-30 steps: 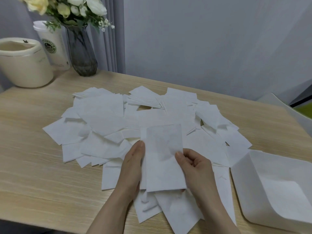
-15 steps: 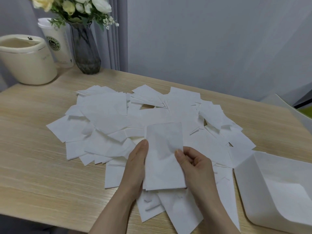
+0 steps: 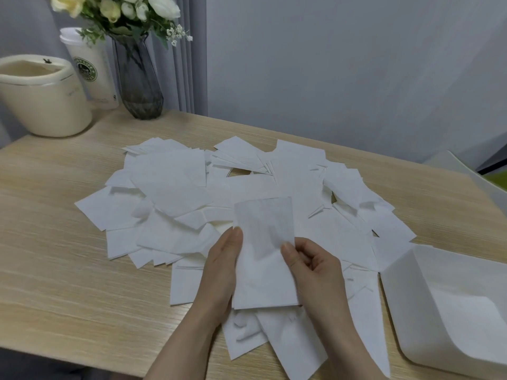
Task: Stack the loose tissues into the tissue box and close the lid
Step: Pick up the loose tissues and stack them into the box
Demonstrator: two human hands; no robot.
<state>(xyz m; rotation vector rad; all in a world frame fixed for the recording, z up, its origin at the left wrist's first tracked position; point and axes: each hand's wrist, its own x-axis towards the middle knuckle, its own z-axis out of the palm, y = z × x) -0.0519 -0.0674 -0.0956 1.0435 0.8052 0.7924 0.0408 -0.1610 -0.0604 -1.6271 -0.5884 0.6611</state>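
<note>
Several loose white tissues (image 3: 175, 187) lie spread in a heap across the middle of the wooden table (image 3: 68, 292). I hold one folded tissue (image 3: 264, 259) just above the heap's near side. My left hand (image 3: 222, 272) lies along its left edge with fingers straight against it. My right hand (image 3: 312, 272) pinches its right edge between thumb and curled fingers. The open white tissue box (image 3: 411, 311) stands at the table's right front, with a tissue lying inside. No lid shows.
At the back left stand a cream container (image 3: 44, 97), a white paper cup (image 3: 90, 67) and a dark glass vase (image 3: 140, 78) with flowers. A grey wall runs behind the table. A pale chair edge (image 3: 466, 174) shows at the far right.
Both hands keep the same tissue and have barely shifted. The view has moved a little, so the table's things sit slightly further right in frame.
</note>
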